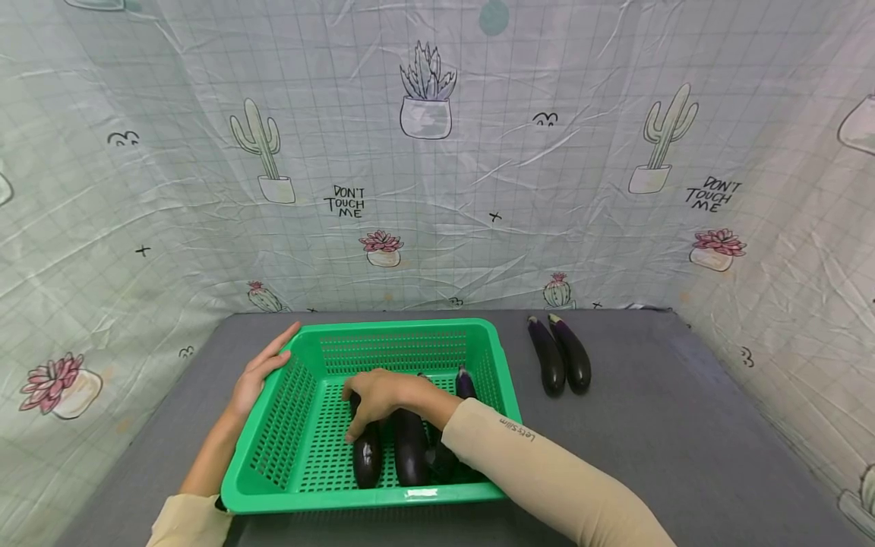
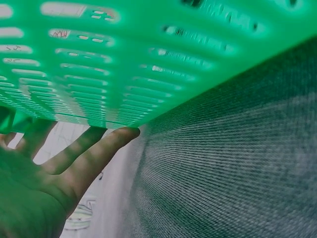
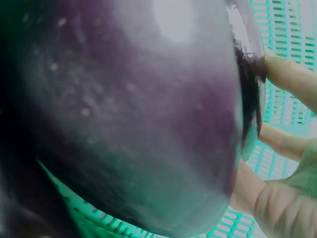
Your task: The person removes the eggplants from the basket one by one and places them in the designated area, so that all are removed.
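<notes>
A green plastic basket (image 1: 328, 499) with slotted walls holds several dark purple eggplants. My left hand (image 1: 256, 376) rests along the basket's left side with its fingers stretched out; the left wrist view shows those fingers (image 2: 104, 153) against the outer wall. Inside the basket, my right hand (image 1: 378, 399) grips the leftmost eggplant (image 1: 367, 460) from above, over its upper end. Right beside it lies a thicker eggplant (image 1: 410, 452), which fills much of the right wrist view. Farther right, an eggplant (image 1: 465, 384) is partly hidden under my right forearm.
Two eggplants, one on the left (image 1: 547, 357) and one on the right (image 1: 574, 357), lie side by side on the grey tabletop (image 1: 656, 433), right of the basket. A patterned plastic sheet (image 1: 478, 182) hangs behind the table and along both sides.
</notes>
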`<state>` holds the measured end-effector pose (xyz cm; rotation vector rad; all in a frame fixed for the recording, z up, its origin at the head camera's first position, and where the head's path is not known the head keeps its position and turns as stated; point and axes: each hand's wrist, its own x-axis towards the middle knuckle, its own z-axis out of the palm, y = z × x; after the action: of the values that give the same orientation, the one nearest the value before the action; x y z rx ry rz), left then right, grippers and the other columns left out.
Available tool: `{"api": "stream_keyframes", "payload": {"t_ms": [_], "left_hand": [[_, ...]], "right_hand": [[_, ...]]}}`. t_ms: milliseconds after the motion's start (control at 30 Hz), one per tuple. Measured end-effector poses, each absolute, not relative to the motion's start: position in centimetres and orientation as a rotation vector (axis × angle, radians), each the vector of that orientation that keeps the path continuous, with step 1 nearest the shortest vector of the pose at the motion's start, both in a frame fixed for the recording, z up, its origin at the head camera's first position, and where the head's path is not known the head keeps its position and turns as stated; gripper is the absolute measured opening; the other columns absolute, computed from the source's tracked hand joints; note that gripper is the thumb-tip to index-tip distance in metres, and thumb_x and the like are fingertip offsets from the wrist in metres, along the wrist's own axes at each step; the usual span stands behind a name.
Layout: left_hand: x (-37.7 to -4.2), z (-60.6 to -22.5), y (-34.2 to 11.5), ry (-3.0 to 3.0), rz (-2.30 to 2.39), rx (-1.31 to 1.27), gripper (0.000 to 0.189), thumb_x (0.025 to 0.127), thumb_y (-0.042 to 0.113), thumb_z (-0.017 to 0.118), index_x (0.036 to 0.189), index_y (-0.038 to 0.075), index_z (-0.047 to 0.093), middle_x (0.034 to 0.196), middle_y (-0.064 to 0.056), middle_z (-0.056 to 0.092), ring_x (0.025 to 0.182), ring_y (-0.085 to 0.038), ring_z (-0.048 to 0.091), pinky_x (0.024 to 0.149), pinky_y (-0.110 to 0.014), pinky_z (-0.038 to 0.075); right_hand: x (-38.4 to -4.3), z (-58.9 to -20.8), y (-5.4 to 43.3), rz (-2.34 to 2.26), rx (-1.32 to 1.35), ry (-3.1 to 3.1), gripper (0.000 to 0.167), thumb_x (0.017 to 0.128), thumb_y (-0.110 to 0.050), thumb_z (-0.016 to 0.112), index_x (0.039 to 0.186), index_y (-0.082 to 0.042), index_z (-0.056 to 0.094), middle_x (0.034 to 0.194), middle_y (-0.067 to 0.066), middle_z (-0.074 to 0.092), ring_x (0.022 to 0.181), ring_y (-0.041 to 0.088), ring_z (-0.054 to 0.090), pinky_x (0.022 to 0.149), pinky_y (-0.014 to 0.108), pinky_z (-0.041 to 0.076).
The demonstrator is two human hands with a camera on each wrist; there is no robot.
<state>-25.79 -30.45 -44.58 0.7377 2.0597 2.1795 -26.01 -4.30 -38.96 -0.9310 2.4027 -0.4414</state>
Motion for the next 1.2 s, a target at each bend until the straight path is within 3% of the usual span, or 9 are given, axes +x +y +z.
{"api": "stream_keyframes", "payload": {"t_ms": [200,367,533,600,733,900,967,1100,1200], "left_hand": [[-25.8,-44.6,-30.4,2.081,2.168,0.724,0.056,0.115,0.015,0.025,0.166,0.002,0.007,0.164,0.01,0.034,0.138,0.002,0.051,0.106,-0.017,0.048],[-25.8,-44.5,-30.3,2.166,2.126,0.684,0.056,0.115,0.017,0.027,0.167,0.004,0.01,0.168,0.009,0.025,0.138,0.008,0.047,0.106,-0.014,0.046],[-25.8,-44.5,-30.3,2.192,2.113,0.675,0.056,0.115,0.017,0.028,0.167,0.004,0.011,0.167,0.012,0.025,0.138,0.01,0.046,0.106,-0.013,0.046],[-25.8,-44.5,-30.4,2.167,2.126,0.68,0.055,0.115,0.017,0.028,0.167,0.005,0.011,0.168,0.01,0.025,0.138,0.008,0.048,0.106,-0.014,0.046],[-25.8,-44.5,-30.4,2.126,2.15,0.693,0.056,0.115,0.016,0.027,0.167,0.004,0.01,0.17,0.004,0.025,0.138,0.004,0.049,0.106,-0.015,0.048],[-25.9,-44.5,-30.6,2.086,2.162,0.696,0.056,0.115,0.016,0.026,0.167,0.004,0.008,0.166,0.009,0.033,0.138,0.002,0.051,0.106,-0.017,0.049],[-25.9,-44.5,-30.6,2.072,2.161,0.688,0.056,0.115,0.016,0.026,0.167,0.005,0.007,0.166,0.008,0.033,0.138,0.0,0.052,0.106,-0.018,0.05],[-25.8,-44.5,-30.6,2.097,2.141,0.669,0.056,0.115,0.017,0.026,0.167,0.006,0.008,0.171,0.002,0.024,0.137,0.001,0.052,0.105,-0.018,0.05],[-25.8,-44.5,-30.5,2.13,2.126,0.673,0.056,0.115,0.018,0.026,0.167,0.006,0.008,0.173,0.0,0.018,0.138,0.004,0.05,0.105,-0.016,0.049]], "right_hand": [[-26.7,-38.8,-3.9,-0.584,-0.906,2.368,0.068,0.089,-0.033,0.083,0.149,-0.02,0.054,0.158,0.002,0.047,0.137,0.021,0.052,0.09,0.031,0.051],[-27.0,-38.5,-3.8,-0.668,-0.934,2.313,0.068,0.089,-0.029,0.084,0.149,-0.018,0.054,0.159,0.005,0.045,0.118,0.02,0.063,0.084,0.031,0.055],[-27.1,-38.2,-3.8,-0.684,-0.983,2.31,0.066,0.088,-0.029,0.084,0.147,-0.02,0.056,0.161,0.004,0.044,0.13,0.021,0.059,0.092,0.031,0.055],[-27.1,-38.0,-3.7,-0.668,-0.999,2.328,0.065,0.088,-0.031,0.085,0.146,-0.022,0.057,0.16,0.001,0.045,0.142,0.019,0.049,0.098,0.029,0.051],[-27.1,-37.6,-3.5,-0.689,-1.009,2.318,0.064,0.088,-0.032,0.085,0.145,-0.023,0.058,0.161,0.001,0.045,0.144,0.019,0.047,0.102,0.03,0.051],[-27.2,-37.2,-3.3,-0.744,-1.013,2.294,0.063,0.088,-0.03,0.084,0.145,-0.023,0.058,0.164,0.001,0.041,0.148,0.02,0.044,0.104,0.03,0.05],[-27.2,-37.0,-3.2,-0.774,-1.01,2.278,0.063,0.088,-0.029,0.084,0.145,-0.022,0.057,0.163,0.001,0.041,0.139,0.017,0.052,0.097,0.028,0.051],[-27.1,-36.7,-2.9,-0.823,-0.995,2.244,0.063,0.088,-0.027,0.084,0.145,-0.021,0.057,0.152,0.002,0.051,0.102,0.012,0.065,0.077,0.026,0.053],[-27.0,-36.4,-2.7,-0.86,-0.977,2.23,0.064,0.088,-0.026,0.084,0.145,-0.021,0.057,0.147,0.003,0.053,0.087,0.013,0.065,0.075,0.029,0.056]]}}
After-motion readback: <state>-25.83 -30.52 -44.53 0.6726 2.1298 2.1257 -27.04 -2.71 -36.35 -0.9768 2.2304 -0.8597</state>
